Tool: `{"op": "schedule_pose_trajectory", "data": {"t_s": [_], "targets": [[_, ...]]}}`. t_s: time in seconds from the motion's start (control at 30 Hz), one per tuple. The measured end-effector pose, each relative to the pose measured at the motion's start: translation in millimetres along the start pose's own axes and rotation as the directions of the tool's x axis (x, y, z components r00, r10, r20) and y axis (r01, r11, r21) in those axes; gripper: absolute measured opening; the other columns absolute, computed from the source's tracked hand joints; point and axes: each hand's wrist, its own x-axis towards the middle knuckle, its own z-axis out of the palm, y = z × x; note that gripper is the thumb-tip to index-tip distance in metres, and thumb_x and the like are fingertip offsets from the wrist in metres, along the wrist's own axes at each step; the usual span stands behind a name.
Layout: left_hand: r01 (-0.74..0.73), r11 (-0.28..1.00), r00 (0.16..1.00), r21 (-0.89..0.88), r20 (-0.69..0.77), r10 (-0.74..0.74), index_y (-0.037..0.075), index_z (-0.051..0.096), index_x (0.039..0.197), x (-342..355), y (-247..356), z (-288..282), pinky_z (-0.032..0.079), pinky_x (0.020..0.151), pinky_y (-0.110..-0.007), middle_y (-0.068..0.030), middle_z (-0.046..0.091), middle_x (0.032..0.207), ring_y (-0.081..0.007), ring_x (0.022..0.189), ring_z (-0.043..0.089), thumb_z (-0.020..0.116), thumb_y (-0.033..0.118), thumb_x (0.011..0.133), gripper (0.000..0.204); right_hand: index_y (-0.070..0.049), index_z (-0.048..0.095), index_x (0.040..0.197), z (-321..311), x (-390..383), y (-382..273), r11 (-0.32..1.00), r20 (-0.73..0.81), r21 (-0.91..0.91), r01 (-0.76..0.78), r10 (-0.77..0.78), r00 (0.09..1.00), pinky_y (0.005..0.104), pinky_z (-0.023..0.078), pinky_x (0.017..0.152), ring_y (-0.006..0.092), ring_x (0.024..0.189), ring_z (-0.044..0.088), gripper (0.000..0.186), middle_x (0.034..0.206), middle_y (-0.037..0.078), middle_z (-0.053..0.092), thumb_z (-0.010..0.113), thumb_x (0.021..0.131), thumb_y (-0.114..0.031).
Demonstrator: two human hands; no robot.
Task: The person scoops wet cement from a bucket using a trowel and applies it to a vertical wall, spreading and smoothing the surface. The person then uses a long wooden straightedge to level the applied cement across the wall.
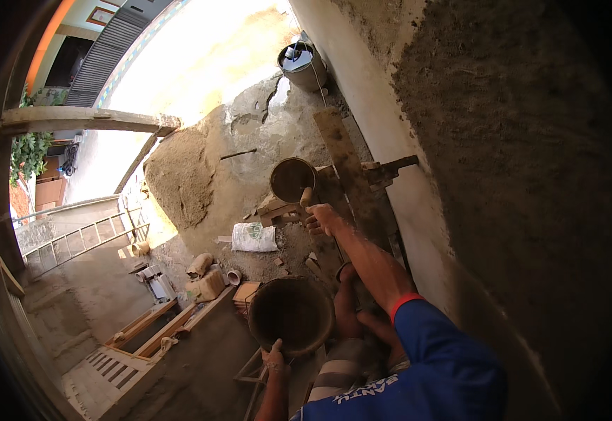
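My left hand (274, 359) grips the near rim of a wide dark basin (320, 342), its thumb over the edge. The basin is tilted beside my legs, and its inside is in shadow. My right arm reaches forward. The right hand (323, 220) has its fingers curled at the lower end of a short tan tool handle (306, 197). That handle overlaps the near rim of a round bucket (283, 163). Whatever head the tool has cannot be made out. The bucket rests beside a rough wooden plank (341, 151).
A bucket (310, 76) with pale contents stands by the wall (351, 77). A sand heap (186, 172) lies at the far left. Nearer are a white sack (255, 237), a jerrycan (207, 285), stacked tiles (247, 292) and timber frames (158, 330). A ladder (84, 241) lies left.
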Motion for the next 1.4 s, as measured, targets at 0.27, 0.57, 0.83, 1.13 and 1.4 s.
{"op": "schedule_pose_trajectory", "data": {"t_s": [0.27,0.57,0.83,1.13,1.4], "targets": [[-0.155,0.966,0.974,0.207,0.197,0.114,0.004,0.038,0.131,72,-44,74,0.055,0.081,-0.044,-0.0175,0.055,0.115,-0.0323,0.099,0.06,0.061,0.003,0.081,0.055,0.0,0.045,0.131,-166,-123,166,0.948,-0.317,-0.307,-0.081,-0.021,0.948,0.0323,0.053,0.055,0.0178,0.065,0.06,0.045,0.089,0.012,0.06,0.054,0.091,-0.017],[-0.015,0.995,0.903,0.099,0.429,-0.029,0.005,0.04,0.131,192,-85,282,0.05,0.091,-0.043,-0.0167,0.052,0.123,-0.0325,0.107,0.056,0.063,0.001,0.08,0.055,0.002,0.058,0.08,-308,-300,404,0.845,-0.705,-0.021,-0.535,0.367,0.607,0.0328,0.049,0.049,0.0188,0.055,0.056,0.016,0.069,0.01,0.059,0.057,0.087,-0.012],[-0.19,0.969,0.966,0.158,0.206,0.156,0.0,0.03,0.138,300,-91,315,0.045,0.095,-0.041,-0.0207,0.049,0.127,-0.0337,0.113,0.052,0.074,0.004,0.071,0.08,-0.003,0.054,0.068,-251,-371,466,0.865,-0.578,0.176,-0.47,0.477,0.661,0.0342,0.046,0.045,0.017,0.048,0.052,0.026,0.055,0.004,0.049,0.061,0.086,-0.02],[-0.437,0.587,0.894,0.681,0.402,0.199,0.002,0.033,0.139,160,-51,260,0.037,0.101,-0.037,-0.0233,0.045,0.134,-0.0356,0.123,0.045,0.073,0.017,0.074,0.078,-0.003,0.065,0.088,-206,-399,438,0.962,-0.537,0.091,-0.256,0.264,0.801,0.0255,0.039,0.041,0.0102,0.045,0.05,0.021,0.059,0.001,0.053,0.061,0.086,-0.024],[-0.549,0.54,0.768,0.638,0.639,0.025,0.004,0.049,0.127,62,-19,227,0.05,0.071,-0.035,-0.0162,0.059,0.109,-0.0247,0.095,0.059,0.071,0.016,0.075,0.057,-0.006,0.062,0.116,-201,-482,432,0.992,-0.565,0.086,-0.097,0.129,0.815,0.0285,0.047,0.044,0.0109,0.051,0.056,0.034,0.077,0.005,0.063,0.057,0.083,-0.005]]}}
